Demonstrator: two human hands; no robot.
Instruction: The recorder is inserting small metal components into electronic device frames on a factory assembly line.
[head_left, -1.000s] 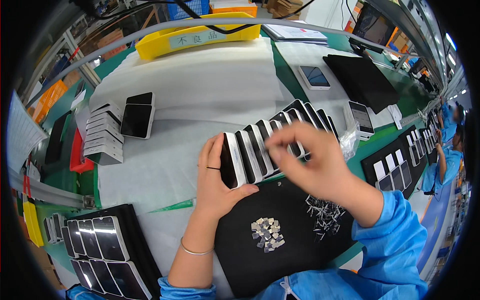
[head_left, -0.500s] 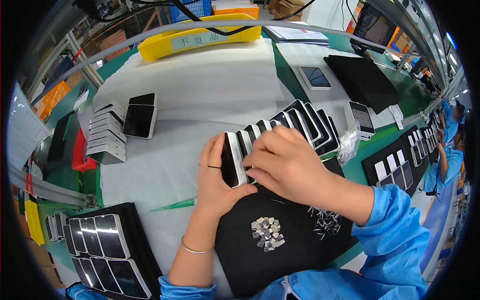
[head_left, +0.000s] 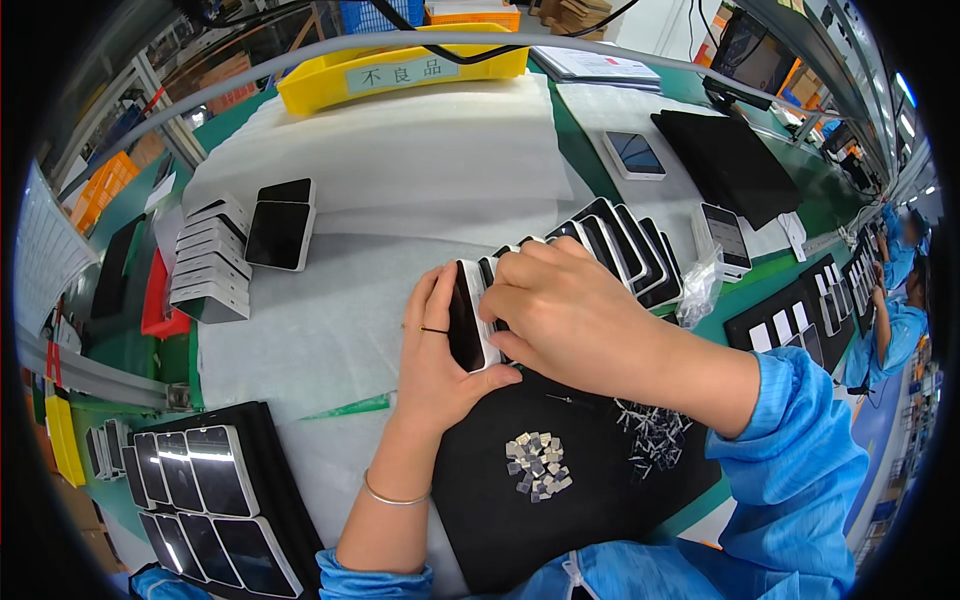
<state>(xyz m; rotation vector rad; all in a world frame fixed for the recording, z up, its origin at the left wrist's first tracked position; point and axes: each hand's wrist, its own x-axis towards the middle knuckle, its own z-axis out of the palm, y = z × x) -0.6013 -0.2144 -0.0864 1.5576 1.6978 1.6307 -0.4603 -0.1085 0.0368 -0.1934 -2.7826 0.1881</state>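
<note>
My left hand [head_left: 440, 345] is wrapped round the near end of a row of phones, gripping a white-edged phone [head_left: 466, 318] with a dark screen. It stands on its long edge, screen facing left. At the phone's right side my right hand [head_left: 555, 310] is closed, thumb and fingertips pinched against the white edge. Whatever they pinch is hidden behind the knuckles. More upright phones [head_left: 628, 245] lean in a row behind my right hand, running to the far right. Below the hands, a black mat [head_left: 480, 480] bears a pile of small pale and grey squares [head_left: 538, 466] and a heap of thin metal pins [head_left: 655, 435].
Left stand a stack of white-edged phones [head_left: 212, 265] and two flat phones [head_left: 280, 240]. Several phones [head_left: 225, 470] lie on a black pad at lower left. A yellow bin [head_left: 400, 70] is at the back; a plastic bag [head_left: 703, 285] lies right. Co-workers [head_left: 890, 310] sit far right.
My right hand has shifted slightly left and up along the phone's edge, covering more of the row behind it. My left hand keeps its grip. The whole view has shifted slightly.
</note>
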